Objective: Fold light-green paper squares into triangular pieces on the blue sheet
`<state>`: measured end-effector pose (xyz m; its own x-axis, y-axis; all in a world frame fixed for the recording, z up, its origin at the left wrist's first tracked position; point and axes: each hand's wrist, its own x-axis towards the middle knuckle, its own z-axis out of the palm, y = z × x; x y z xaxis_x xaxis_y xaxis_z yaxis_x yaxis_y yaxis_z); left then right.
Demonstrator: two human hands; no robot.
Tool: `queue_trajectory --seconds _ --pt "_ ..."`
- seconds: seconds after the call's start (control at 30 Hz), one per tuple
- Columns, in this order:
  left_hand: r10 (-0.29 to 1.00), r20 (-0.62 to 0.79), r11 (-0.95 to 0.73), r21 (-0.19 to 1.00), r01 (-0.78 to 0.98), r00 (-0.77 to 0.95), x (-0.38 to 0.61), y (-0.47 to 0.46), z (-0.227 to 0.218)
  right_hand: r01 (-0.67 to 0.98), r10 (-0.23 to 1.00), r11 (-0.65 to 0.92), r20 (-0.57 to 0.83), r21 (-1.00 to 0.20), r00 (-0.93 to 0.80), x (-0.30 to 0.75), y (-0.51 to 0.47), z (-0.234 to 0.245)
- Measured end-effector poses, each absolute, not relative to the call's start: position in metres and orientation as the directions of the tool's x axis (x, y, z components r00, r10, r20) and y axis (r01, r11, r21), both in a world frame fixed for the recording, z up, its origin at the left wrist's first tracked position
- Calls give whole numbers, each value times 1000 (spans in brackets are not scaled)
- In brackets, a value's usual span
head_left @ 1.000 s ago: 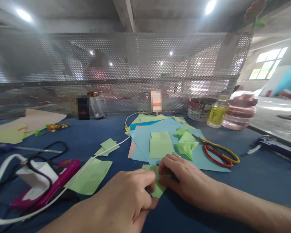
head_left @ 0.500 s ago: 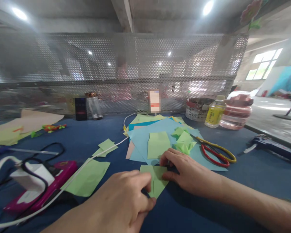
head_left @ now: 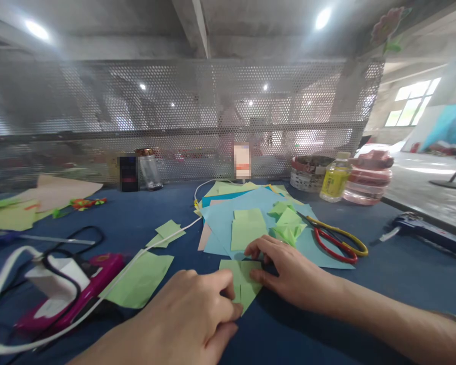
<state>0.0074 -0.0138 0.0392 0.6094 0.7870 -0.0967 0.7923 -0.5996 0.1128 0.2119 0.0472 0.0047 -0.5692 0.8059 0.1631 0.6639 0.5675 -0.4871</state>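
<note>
Change over the last second: the green paper piece (head_left: 243,281) was mostly covered by both hands, with only its near tip and a strip showing. It is now largely exposed. The right hand (head_left: 289,271) has been drawn back to the far right corner, and the left hand (head_left: 190,314) has been shifted off the middle to the left edge. Between the half-second mark and now, almost nothing has moved.

Reading for the fold in hand: a crease appears to have been set already, since a short line is seen running down the middle of the piece. The piece is judged to be held flat, not being turned.

Hand state:
- Left hand: curled, fingertips laid on the left edge. Whether that edge is pinched against the thumb cannot be told.
- Right hand: spread and pressed down, thumb on the far right corner, nothing gripped.

Location: flat on the blue counter (head_left: 365,284), between the two hands, just near of the light blue sheet (head_left: 220,215) and the stack of green squares (head_left: 247,230). The scissors (head_left: 338,241) lie apart to the right.

Orientation: wide edge away, tapered tip pointed at the wearer. The long axis is run far-to-near, roughly along the crease.
</note>
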Motion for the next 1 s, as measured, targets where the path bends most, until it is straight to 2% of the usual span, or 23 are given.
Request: queue_trajectory --seconds 0.23,0.3,0.37,0.47,0.6,0.8,0.9,1.0 --pt "786 -121 -600 89 795 606 13 -18 38 670 802 578 169 -466 -573 211 47 4" --pt "813 -82 -572 78 817 577 14 -18 35 672 807 571 175 -472 -564 210 48 5" --pt "799 -59 -590 119 799 599 12 -16 31 677 813 562 169 -474 -557 209 49 5" --pt "818 80 -575 118 809 570 8 -11 21 689 825 540 140 -483 -548 208 50 7" --pt "808 160 -587 140 797 567 4 -7 14 654 821 527 128 -543 -556 209 49 9" --pt "813 169 -580 137 803 558 7 -7 16 505 763 557 167 -659 -624 212 46 15" --pt "810 163 -583 131 802 563 7 -7 16 491 731 597 178 -635 -658 213 50 12" --pt "810 196 -582 151 799 553 8 -6 13 460 683 680 266 -571 -680 213 54 6"
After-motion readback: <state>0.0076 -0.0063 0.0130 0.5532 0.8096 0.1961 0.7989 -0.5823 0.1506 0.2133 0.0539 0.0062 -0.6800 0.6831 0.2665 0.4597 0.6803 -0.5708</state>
